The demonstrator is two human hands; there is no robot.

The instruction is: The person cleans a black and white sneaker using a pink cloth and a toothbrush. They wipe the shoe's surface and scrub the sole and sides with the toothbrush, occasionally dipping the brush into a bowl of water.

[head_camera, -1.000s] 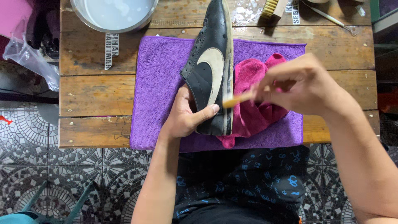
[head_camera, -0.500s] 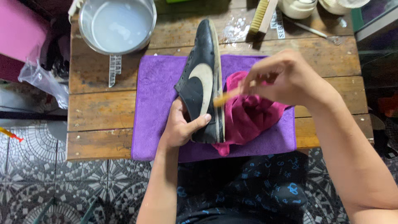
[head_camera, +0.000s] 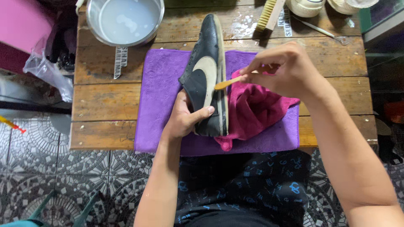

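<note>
1. The left hand (head_camera: 185, 120) stays clamped on the heel of the black shoe (head_camera: 206, 80), which stands on edge on the purple towel (head_camera: 162, 96).
2. The right hand (head_camera: 286, 69), pinched shut on a small wooden-handled brush (head_camera: 227, 83), has brought its tip against the sole edge, so scrubbing carries on.
3. A pink cloth (head_camera: 256, 109) lies under the right hand.

the left hand (head_camera: 185, 120) hides the shoe's (head_camera: 206, 75) heel; the right hand (head_camera: 286, 69) covers the stick's (head_camera: 227, 83) far end.
</note>
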